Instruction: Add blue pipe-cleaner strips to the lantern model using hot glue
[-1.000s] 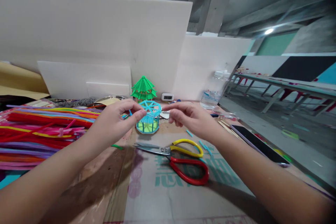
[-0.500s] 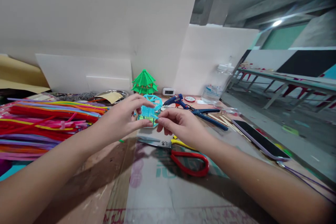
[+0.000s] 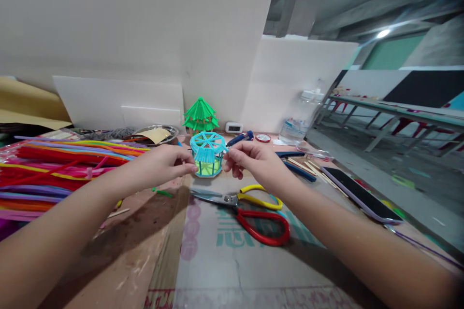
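A small pavilion model (image 3: 207,142) stands on the table, with a spoked light-blue top ring, blue posts, a slatted front panel and a yellow-green floor. My left hand (image 3: 170,161) is at its left edge, fingers curled and thumb and forefinger closed on that side. Just right of the model, my right hand (image 3: 250,157) pinches a short light-blue strip (image 3: 226,149), mostly hidden by the fingers. Behind the model is a green tiered roof (image 3: 200,113). Scissors (image 3: 263,227) with one red and one yellow handle lie in front, blades pointing left.
Bundles of coloured pipe cleaners (image 3: 61,164) cover the left side. At the right are a glue gun (image 3: 242,138), partly hidden, blue-handled pliers (image 3: 300,172), wooden sticks (image 3: 322,174), a phone (image 3: 358,193) and a plastic bottle (image 3: 299,116). White boards (image 3: 145,34) stand behind.
My left hand has drawn back left and lower from the model's front, its fingers closing together. My right hand has moved slightly right and up with the strip. More of the model shows.
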{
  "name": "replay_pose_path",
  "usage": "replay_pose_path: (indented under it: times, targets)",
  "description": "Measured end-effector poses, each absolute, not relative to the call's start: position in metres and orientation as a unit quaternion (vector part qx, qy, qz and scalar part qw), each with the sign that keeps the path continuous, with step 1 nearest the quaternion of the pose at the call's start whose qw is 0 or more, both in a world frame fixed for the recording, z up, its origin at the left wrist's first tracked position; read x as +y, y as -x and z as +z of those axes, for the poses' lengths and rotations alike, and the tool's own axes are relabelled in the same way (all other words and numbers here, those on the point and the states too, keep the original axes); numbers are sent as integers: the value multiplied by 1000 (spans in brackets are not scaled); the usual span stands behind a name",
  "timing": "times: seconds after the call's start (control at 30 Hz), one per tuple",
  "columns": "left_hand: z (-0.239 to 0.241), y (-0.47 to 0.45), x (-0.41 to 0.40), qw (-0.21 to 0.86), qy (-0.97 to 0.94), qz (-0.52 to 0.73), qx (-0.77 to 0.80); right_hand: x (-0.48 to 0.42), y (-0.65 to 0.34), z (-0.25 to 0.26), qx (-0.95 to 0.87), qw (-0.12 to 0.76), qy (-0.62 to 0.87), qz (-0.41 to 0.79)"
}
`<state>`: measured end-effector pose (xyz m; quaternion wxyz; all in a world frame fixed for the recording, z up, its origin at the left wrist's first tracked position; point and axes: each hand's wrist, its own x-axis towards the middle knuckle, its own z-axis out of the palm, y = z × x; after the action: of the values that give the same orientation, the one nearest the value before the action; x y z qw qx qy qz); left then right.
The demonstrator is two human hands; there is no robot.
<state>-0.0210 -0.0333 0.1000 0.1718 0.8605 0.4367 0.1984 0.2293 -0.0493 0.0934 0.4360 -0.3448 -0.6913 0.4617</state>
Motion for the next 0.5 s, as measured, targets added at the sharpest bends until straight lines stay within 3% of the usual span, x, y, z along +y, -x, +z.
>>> replay_pose_path:
  times: [0.1, 0.2, 0.37, 0.5]
  targets:
    - [95, 4, -42, 235, -823, 277, 436, -48, -227, 87, -676, 431, 329, 500]
    - [81, -15, -52, 335, -808, 271, 402, -51, -225, 84, -659, 427, 301, 541]
    - [54, -39, -58, 542, -749, 296, 241, -56, -223, 86, -625, 410, 263, 610]
    - [59, -33, -52, 505, -744, 273, 343, -49, -228, 89, -631, 418, 279, 591]
